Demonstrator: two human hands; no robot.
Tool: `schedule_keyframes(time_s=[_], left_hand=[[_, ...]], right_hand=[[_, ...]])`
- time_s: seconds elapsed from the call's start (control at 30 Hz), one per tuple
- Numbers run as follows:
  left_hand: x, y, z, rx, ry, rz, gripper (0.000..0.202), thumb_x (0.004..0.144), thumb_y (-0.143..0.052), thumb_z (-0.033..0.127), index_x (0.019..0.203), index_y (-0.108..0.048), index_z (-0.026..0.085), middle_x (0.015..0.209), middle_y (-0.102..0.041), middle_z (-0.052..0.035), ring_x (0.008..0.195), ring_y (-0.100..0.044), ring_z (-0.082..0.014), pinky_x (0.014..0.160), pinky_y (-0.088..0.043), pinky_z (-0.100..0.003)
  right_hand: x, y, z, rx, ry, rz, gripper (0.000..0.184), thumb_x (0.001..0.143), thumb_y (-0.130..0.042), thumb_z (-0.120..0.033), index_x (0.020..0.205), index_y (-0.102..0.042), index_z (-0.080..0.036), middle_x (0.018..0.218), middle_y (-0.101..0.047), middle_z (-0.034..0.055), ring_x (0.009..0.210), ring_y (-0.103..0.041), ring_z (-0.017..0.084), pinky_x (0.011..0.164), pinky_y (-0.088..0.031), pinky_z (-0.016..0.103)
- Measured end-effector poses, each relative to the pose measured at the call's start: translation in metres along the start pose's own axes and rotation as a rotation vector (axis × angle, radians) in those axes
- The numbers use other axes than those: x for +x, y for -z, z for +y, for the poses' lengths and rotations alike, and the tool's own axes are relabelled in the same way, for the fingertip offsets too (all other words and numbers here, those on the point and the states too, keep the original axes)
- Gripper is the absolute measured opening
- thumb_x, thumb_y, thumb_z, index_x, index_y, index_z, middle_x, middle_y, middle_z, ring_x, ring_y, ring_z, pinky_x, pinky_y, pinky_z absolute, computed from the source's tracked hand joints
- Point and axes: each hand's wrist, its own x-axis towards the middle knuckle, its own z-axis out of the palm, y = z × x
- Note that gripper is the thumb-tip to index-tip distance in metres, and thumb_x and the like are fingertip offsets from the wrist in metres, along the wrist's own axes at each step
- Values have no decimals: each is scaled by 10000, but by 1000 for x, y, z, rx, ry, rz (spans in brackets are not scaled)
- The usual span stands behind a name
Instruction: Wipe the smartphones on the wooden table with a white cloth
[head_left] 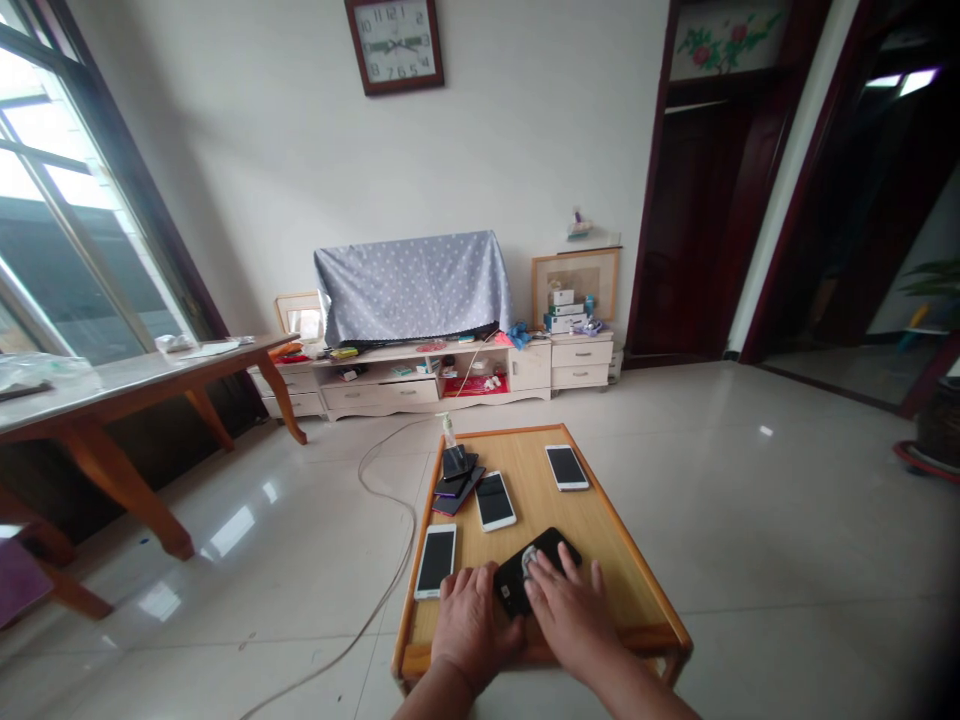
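A black smartphone [517,585] lies at a slant near the front of the small wooden table [611,560]. My left hand [472,620] grips its left end, fingers curled at the edge and the thumb low in front. Over the phone, my right hand [566,610] has its fingers partly spread and its fingertips on a small crumpled white wipe [529,558] against the black surface. Left of my hands is a white phone [436,562] with a dark screen. Another white phone [496,500] lies farther in, and a third white phone [567,467] rests at the back right.
Several dark phones [457,485] are stacked at the table's back left, beside a clear pump bottle [448,430]. A cable [382,590] runs over the floor on the left. Beyond stand a long table [135,390] and a low white cabinet [382,396].
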Motion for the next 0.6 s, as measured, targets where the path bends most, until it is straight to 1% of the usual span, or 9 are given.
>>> schedule_keyframes(time_s=[0.07, 0.1, 0.17, 0.23, 0.37, 0.43, 0.5, 0.6], left_hand=[[0, 1, 0, 0, 2, -4, 559, 692, -664, 445, 1207, -551, 259, 1119, -654, -56, 1107, -540, -277, 1014, -305, -394], [0, 1, 0, 1, 5, -7, 565, 682, -672, 446, 1203, -556, 260, 1120, -653, -56, 1110, -539, -278, 1014, -305, -395], [0, 1, 0, 4, 12, -8, 565, 679, -674, 449, 1200, -564, 260, 1124, -652, -57, 1114, -539, -278, 1014, -306, -395], [0, 1, 0, 3, 12, -8, 564, 683, -672, 451, 1202, -569, 257, 1134, -652, -60, 1122, -538, -277, 1021, -304, -395], [1, 2, 0, 2, 5, -32, 495, 729, -640, 444, 1185, -591, 257, 1139, -663, -58, 1130, -539, -270, 1024, -303, -392], [1, 2, 1, 12, -1, -42, 474, 740, -639, 448, 1174, -605, 260, 1141, -664, -52, 1129, -540, -265, 1018, -306, -390], [1, 2, 4, 31, -4, -43, 482, 732, -651, 461, 1170, -616, 263, 1152, -660, -50, 1134, -538, -266, 1019, -306, -391], [1, 2, 8, 57, -11, -33, 500, 724, -659, 461, 1185, -623, 271, 1184, -654, -47, 1143, -535, -264, 1025, -301, -391]], right_hand=[[7, 10, 20, -41, -122, 42, 545, 1017, -207, -500, 1451, -487, -328, 1549, -414, -18, 1505, -149, 360, 1140, -57, 734], [9, 13, 27, -56, -160, 59, 550, 1015, -210, -499, 1453, -487, -315, 1552, -410, -13, 1506, -139, 366, 1136, -71, 740], [6, 14, 30, -68, -166, 67, 555, 1013, -214, -499, 1451, -492, -302, 1550, -414, -2, 1507, -140, 362, 1143, -78, 734], [-5, 8, 19, -40, -93, 41, 549, 1013, -219, -501, 1451, -491, -314, 1553, -409, -2, 1505, -165, 346, 1162, -68, 711], [-33, -7, -11, 69, 127, -44, 519, 1021, -217, -500, 1464, -458, -377, 1554, -400, -30, 1502, -197, 314, 1176, -24, 688], [-37, -6, -12, 82, 141, -48, 514, 1024, -214, -494, 1466, -452, -385, 1547, -413, -35, 1505, -185, 313, 1174, -8, 687], [-31, 1, 1, 48, 61, -20, 522, 1020, -226, -489, 1464, -465, -356, 1543, -423, -23, 1504, -175, 333, 1170, -8, 690], [-16, 16, 30, -23, -110, 37, 529, 1011, -252, -467, 1456, -488, -304, 1544, -427, 2, 1501, -166, 362, 1164, -40, 695]])
